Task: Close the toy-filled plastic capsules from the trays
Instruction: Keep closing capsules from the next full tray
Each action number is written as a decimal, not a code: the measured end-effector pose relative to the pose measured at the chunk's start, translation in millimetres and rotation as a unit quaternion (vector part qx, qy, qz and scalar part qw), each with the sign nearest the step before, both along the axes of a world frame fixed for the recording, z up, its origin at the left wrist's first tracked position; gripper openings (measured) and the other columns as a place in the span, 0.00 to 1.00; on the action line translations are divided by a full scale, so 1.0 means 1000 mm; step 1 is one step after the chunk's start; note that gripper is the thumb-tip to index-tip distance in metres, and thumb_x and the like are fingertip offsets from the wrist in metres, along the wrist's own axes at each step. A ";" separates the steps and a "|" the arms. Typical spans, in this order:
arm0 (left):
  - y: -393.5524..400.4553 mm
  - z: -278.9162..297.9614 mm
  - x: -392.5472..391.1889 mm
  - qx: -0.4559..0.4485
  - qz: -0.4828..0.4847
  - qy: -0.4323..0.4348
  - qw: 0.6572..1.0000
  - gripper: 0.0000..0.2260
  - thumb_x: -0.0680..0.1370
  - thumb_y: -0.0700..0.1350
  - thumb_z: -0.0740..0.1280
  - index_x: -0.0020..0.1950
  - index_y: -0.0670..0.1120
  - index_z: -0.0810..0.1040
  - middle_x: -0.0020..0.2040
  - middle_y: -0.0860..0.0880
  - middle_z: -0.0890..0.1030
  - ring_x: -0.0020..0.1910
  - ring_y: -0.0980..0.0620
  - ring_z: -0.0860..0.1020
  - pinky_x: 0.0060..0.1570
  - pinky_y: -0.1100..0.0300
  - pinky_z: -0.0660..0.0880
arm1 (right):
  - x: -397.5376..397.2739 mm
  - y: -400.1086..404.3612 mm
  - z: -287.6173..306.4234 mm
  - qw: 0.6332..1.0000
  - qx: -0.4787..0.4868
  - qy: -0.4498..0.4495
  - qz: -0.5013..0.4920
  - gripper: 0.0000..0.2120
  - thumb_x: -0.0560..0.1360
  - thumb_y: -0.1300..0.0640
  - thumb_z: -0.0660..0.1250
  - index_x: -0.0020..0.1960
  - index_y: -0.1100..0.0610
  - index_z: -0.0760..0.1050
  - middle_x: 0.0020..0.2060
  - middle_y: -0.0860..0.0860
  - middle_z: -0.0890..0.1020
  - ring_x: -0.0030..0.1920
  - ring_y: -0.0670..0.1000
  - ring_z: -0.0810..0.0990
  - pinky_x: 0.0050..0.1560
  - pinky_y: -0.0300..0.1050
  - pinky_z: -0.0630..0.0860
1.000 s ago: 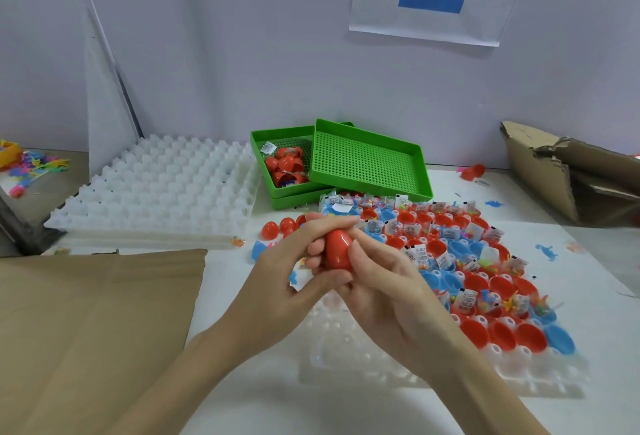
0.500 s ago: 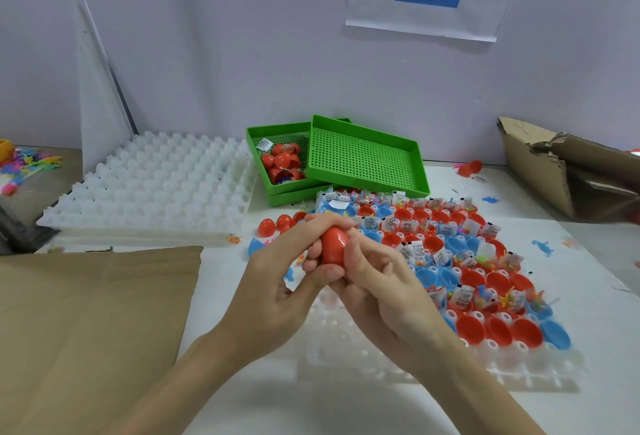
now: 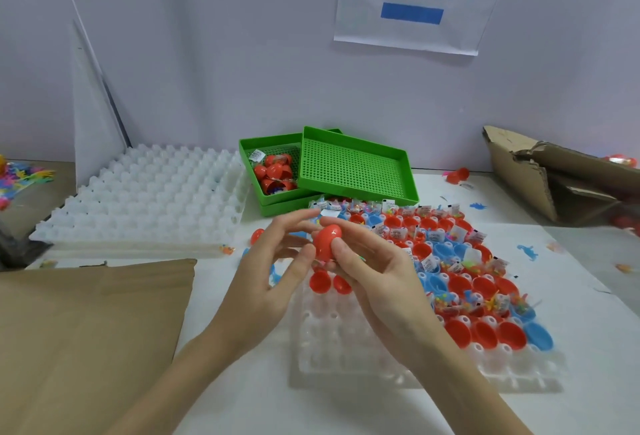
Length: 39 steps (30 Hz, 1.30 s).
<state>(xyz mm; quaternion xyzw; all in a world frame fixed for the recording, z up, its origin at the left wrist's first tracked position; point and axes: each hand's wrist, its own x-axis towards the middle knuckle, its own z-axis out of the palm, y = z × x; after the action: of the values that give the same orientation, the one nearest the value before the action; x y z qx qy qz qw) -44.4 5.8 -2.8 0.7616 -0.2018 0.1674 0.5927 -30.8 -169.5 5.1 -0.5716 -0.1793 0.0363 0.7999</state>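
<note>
While the right hand [image 3: 374,271] holds a red capsule [image 3: 327,241] between thumb and curled fingers, the left hand [image 3: 277,261] is beside it with its fingers loosely spread; its thumb tip touches the capsule's left side, so that grip is wide and holds nothing. The capsule looks closed and is held in the air above the near-left corner of the clear tray [image 3: 346,348].

Just under the grip two open red halves [image 3: 320,282] sit in the tray's cups. To the right of the grip the tray is packed with red and blue halves [image 3: 485,330], many holding small bagged toys with white labels. Beyond the grip two green baskets [image 3: 353,164] are stacked askew; the lower one holds several red capsules [image 3: 273,173]. Left of the grip a few loose red capsules [image 3: 257,235] lie on the tabletop [image 3: 242,382], partly hidden by the left hand. Farther left is a stack of white empty trays [image 3: 145,199], and nearer, a brown cardboard sheet [image 3: 86,330]. Far right of the grip is a torn cardboard box [image 3: 561,178]. A paper sign [image 3: 415,1] hangs on the wall behind.
</note>
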 end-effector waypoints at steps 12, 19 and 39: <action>0.004 0.001 0.004 0.034 0.088 -0.048 0.994 0.11 0.83 0.56 0.61 0.54 0.58 0.83 0.56 0.53 0.80 0.51 0.52 0.82 0.46 0.64 0.79 | 0.050 -0.057 0.060 0.956 0.202 0.214 -0.012 0.14 0.78 0.59 0.71 0.57 0.68 0.81 0.51 0.62 0.86 0.51 0.55 0.87 0.48 0.40 0.84; 0.002 0.001 0.011 0.075 0.115 -0.075 0.988 0.16 0.82 0.40 0.67 0.42 0.57 0.87 0.50 0.54 0.80 0.40 0.57 0.82 0.38 0.71 0.77 | 0.180 -0.162 0.128 0.852 0.427 0.217 -0.213 0.16 0.87 0.58 0.57 0.68 0.67 0.72 0.68 0.62 0.74 0.61 0.55 0.80 0.46 0.43 0.81; 0.013 -0.008 0.017 0.103 0.078 -0.004 0.992 0.11 0.81 0.51 0.63 0.44 0.54 0.85 0.48 0.57 0.81 0.45 0.54 0.81 0.42 0.61 0.78 | 0.086 -0.059 0.045 0.823 -0.546 -0.150 -0.043 0.03 0.77 0.55 0.74 0.48 0.48 0.86 0.40 0.42 0.86 0.36 0.37 0.80 0.37 0.31 0.74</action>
<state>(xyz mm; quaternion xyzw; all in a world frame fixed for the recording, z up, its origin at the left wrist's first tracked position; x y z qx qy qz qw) -27.7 19.0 -10.9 0.8315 -0.1603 0.1947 0.4949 55.5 -228.9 49.8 -0.9202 -0.2233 0.0072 0.3213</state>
